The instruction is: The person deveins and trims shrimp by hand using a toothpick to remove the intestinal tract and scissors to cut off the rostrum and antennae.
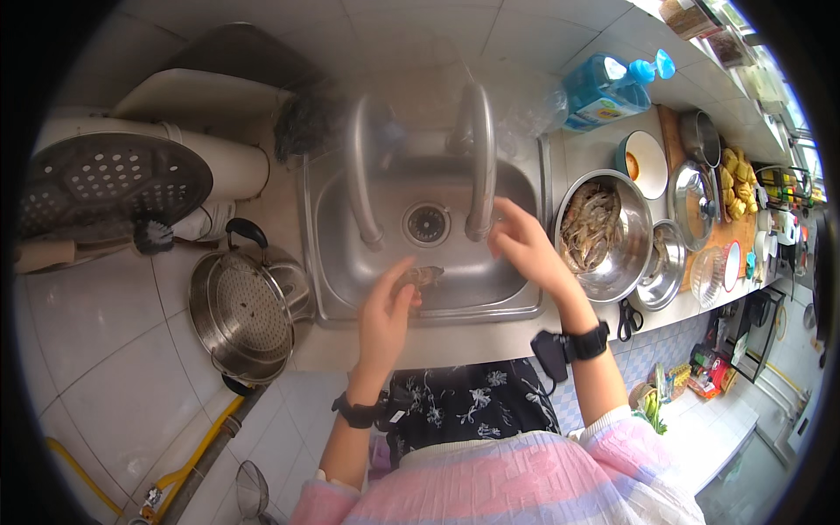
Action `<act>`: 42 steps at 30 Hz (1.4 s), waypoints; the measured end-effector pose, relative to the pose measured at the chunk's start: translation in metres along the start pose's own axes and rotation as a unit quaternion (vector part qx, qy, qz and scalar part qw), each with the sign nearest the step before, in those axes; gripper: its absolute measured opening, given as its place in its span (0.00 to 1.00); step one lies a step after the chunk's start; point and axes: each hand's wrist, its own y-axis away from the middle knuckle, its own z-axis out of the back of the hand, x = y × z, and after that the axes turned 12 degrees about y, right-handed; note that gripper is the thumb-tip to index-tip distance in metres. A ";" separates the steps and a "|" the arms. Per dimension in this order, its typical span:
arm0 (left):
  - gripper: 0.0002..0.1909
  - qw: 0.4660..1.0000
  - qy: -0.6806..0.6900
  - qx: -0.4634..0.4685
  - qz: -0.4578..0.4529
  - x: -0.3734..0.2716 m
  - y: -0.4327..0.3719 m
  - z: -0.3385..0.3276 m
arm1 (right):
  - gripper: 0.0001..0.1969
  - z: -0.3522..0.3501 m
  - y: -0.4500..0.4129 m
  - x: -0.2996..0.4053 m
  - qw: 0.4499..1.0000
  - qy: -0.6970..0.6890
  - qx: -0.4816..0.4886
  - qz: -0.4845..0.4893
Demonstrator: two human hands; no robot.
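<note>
Over the near side of the stainless steel sink (354, 269), my left hand (386, 318) holds a raw shrimp (430, 274) between thumb and fingers, one end pointing right. My right hand (528, 246) is beside the outlet of the right-hand curved metal spout (484, 157); whether it touches the metal is unclear. Its fingers are a little apart and nothing shows in them. A second metal spout (362, 170) arches over the basin on the left. Right of the sink, a steel bowl (620, 279) contains a pile of raw shrimp (592, 223).
A smaller steel bowl (666, 289) with shrimp and black-handled scissors (630, 319) lie beyond the big bowl. Behind stand a white bowl (646, 164) and a blue pump bottle (604, 92). A steamer pot (246, 308) and a dish brush (152, 235) are at the left.
</note>
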 end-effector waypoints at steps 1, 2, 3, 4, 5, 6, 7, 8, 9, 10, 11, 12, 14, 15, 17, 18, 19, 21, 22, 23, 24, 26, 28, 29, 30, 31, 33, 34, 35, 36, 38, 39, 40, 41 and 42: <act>0.13 1.000 0.000 0.000 0.001 0.001 -0.002 0.001 | 0.23 -0.007 0.009 0.002 0.999 -0.041 -0.023 -0.003; 0.12 0.998 -0.036 0.038 -0.019 0.003 -0.005 0.003 | 0.23 -0.012 0.017 0.005 0.999 -0.042 -0.023 -0.004; 0.11 0.994 -0.071 0.075 -0.041 0.004 -0.009 0.005 | 0.20 -0.015 0.024 0.009 0.998 -0.054 -0.030 -0.022; 0.11 0.994 -0.072 0.074 -0.042 0.008 -0.012 0.004 | 0.18 -0.018 0.027 0.011 0.996 -0.066 -0.036 -0.040; 0.11 0.995 -0.052 0.082 0.002 0.012 -0.016 0.002 | 0.18 -0.023 0.028 0.010 0.996 -0.066 -0.035 -0.039; 0.11 0.994 -0.030 0.092 0.045 0.017 -0.020 -0.002 | 0.15 -0.026 0.029 0.008 0.994 -0.082 -0.064 -0.041; 0.11 0.994 -0.029 0.092 0.045 0.022 -0.024 -0.007 | 0.13 -0.030 0.028 0.006 0.990 -0.098 -0.092 -0.043; 0.12 0.995 0.016 0.085 0.052 0.028 -0.027 -0.012 | 0.13 -0.034 0.025 0.005 0.990 -0.098 -0.092 -0.043; 0.12 0.993 0.061 0.077 0.061 0.031 -0.030 -0.014 | 0.12 -0.040 0.021 0.003 0.987 -0.099 -0.107 -0.065; 0.12 0.993 0.060 0.076 0.062 0.031 -0.033 -0.016 | 0.11 -0.044 0.017 0.003 0.984 -0.101 -0.121 -0.088; 0.12 0.990 0.087 0.084 0.067 0.031 -0.037 -0.016 | 0.11 -0.047 0.013 0.005 0.984 -0.102 -0.119 -0.087; 0.12 0.986 0.114 0.094 0.075 0.033 -0.039 -0.017 | 0.11 -0.050 0.010 0.005 0.978 -0.124 -0.137 -0.093; 0.12 0.983 0.134 0.092 0.090 0.033 -0.040 -0.020 | 0.12 -0.053 0.007 0.005 0.972 -0.146 -0.154 -0.100; 0.12 0.979 0.153 0.090 0.103 0.032 -0.039 -0.020 | 0.13 -0.053 0.006 0.006 0.968 -0.169 -0.154 -0.098; 0.12 0.974 0.170 0.085 0.119 0.032 -0.037 -0.018 | 0.14 -0.054 0.006 0.009 0.965 -0.190 -0.153 -0.098; 0.12 0.970 0.187 0.079 0.133 0.032 -0.036 -0.015 | 0.15 -0.055 0.007 0.010 0.961 -0.197 -0.158 -0.108; 0.12 0.970 0.188 0.073 0.134 0.033 -0.034 -0.013 | 0.15 -0.055 0.007 0.012 0.958 -0.204 -0.163 -0.118; 0.12 0.974 0.153 0.072 0.151 0.036 -0.029 -0.008 | 0.16 -0.056 0.009 0.014 0.959 -0.206 -0.154 -0.122; 0.12 0.974 0.156 0.066 0.153 0.038 -0.027 -0.009 | 0.16 -0.057 0.010 0.011 0.955 -0.212 -0.166 -0.121; 0.11 0.976 0.161 0.080 0.121 0.039 -0.027 -0.014 | 0.16 -0.058 0.010 0.008 0.952 -0.217 -0.178 -0.120; 0.11 0.978 0.166 0.094 0.090 0.040 -0.027 -0.020 | 0.15 -0.057 0.012 0.007 0.952 -0.222 -0.174 -0.120; 0.09 0.979 0.174 0.087 0.065 0.041 -0.026 -0.032 | 0.15 -0.056 0.013 0.009 0.951 -0.238 -0.156 -0.120; 0.07 0.977 0.199 0.070 0.020 0.042 -0.027 -0.045 | 0.16 -0.056 0.013 0.003 0.953 -0.237 -0.147 -0.115; 0.07 0.977 0.201 0.063 0.021 0.040 -0.027 -0.047 | 0.16 -0.055 0.013 0.003 0.955 -0.224 -0.147 -0.127; 0.07 0.976 0.206 0.063 0.028 0.038 -0.028 -0.047 | 0.17 -0.056 0.011 0.004 0.954 -0.229 -0.148 -0.128; 0.07 0.975 0.211 0.063 0.035 0.040 -0.029 -0.048 | 0.17 -0.058 0.010 0.005 0.952 -0.234 -0.148 -0.129; 0.08 0.973 0.227 0.049 0.013 0.043 -0.032 -0.052 | 0.18 -0.061 0.007 0.005 0.956 -0.224 -0.142 -0.127; 0.08 0.973 0.225 0.045 0.007 0.041 -0.033 -0.054 | 0.18 -0.063 0.006 0.007 0.952 -0.228 -0.158 -0.130; 0.08 0.974 0.223 0.042 0.002 0.041 -0.034 -0.055 | 0.18 -0.065 0.005 0.007 0.948 -0.232 -0.174 -0.132; 0.08 0.974 0.224 0.039 0.001 0.041 -0.036 -0.055 | 0.18 -0.066 0.004 0.006 0.948 -0.237 -0.168 -0.133; 0.10 0.976 0.205 0.069 0.019 0.044 -0.038 -0.054 | 0.18 -0.068 0.005 0.006 0.949 -0.239 -0.159 -0.131; 0.10 0.976 0.206 0.067 0.019 0.043 -0.038 -0.054 | 0.18 -0.069 0.005 0.006 0.949 -0.244 -0.153 -0.130; 0.10 0.975 0.211 0.062 0.021 0.042 -0.038 -0.055 | 0.18 -0.070 0.006 0.006 0.949 -0.243 -0.152 -0.131; 0.10 0.974 0.217 0.057 0.023 0.042 -0.038 -0.055 | 0.18 -0.071 0.006 0.007 0.944 -0.257 -0.154 -0.139; 0.10 0.974 0.217 0.056 0.023 0.042 -0.037 -0.055 | 0.18 -0.071 0.006 0.008 0.938 -0.271 -0.157 -0.146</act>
